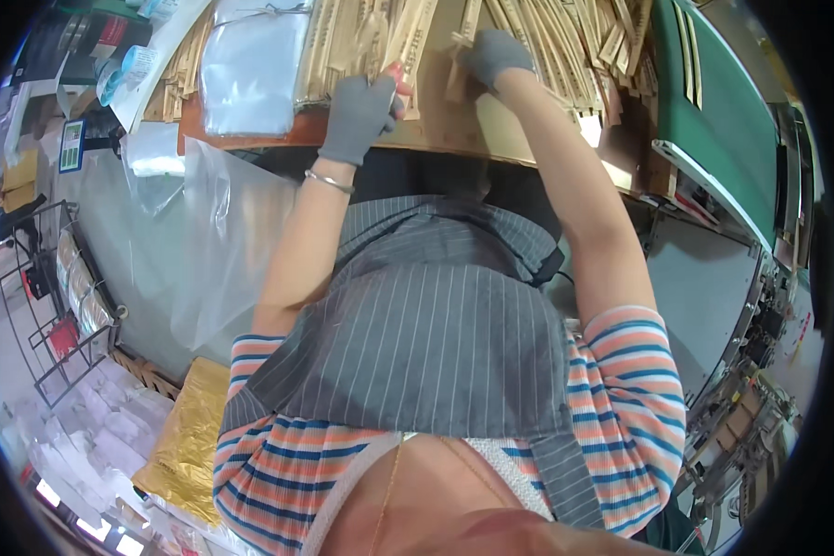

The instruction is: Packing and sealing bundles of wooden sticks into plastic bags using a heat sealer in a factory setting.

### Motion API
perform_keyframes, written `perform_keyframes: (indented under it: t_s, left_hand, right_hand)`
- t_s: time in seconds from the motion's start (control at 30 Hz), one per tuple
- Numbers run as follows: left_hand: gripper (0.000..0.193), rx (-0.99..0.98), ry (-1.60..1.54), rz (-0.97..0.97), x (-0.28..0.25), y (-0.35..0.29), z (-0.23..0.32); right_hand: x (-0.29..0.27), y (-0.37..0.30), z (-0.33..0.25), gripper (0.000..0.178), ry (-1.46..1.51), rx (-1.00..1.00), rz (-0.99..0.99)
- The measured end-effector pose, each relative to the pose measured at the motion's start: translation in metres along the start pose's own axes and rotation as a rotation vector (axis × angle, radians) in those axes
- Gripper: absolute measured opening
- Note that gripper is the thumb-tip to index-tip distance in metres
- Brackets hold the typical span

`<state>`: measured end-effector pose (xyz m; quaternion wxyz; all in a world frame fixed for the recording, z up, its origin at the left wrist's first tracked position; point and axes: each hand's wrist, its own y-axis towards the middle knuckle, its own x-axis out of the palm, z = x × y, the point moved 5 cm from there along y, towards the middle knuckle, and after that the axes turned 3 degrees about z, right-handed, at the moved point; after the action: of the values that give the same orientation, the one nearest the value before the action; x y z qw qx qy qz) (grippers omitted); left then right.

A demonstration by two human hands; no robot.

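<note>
A gray-gloved right hand [498, 57], the nearer, touches a long, narrow tan packet [459, 80] just to its left over a brown tabletop [445, 128], long axis pointing away; a gray-gloved left hand [360, 113] curls farther left. Whether either grips cannot be told.

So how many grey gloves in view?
2: one on the left hand, one on the right hand, both at the table. Others could be hidden.

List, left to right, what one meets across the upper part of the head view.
Stack of clear plastic bags → gloved left hand → gloved right hand → rightmost pile of wooden strips → green panel.
</note>
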<state>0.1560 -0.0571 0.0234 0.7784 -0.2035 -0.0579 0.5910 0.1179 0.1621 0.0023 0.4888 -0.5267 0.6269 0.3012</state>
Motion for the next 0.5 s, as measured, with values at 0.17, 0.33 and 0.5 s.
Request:
perform_keyframes:
  t_s: [0.17,0.33,0.5]
  left_hand:
    - [0.048,0.01,0.079,-0.195,0.004,0.017,0.007]
    - [0.038,0.481,1.104,0.153,0.02,0.025,-0.005]
    - [0.023,0.403,1.286,0.13,0.061,0.026,-0.01]
  right_hand:
    - [0.013,0.012,0.012,0.039,0.116,0.051,-0.179]
    - [0.007,-0.002,0.043,0.046,0.352,0.043,-0.217]
    - [-0.072,-0.065,0.08,0.047,0.388,-0.139,0.294]
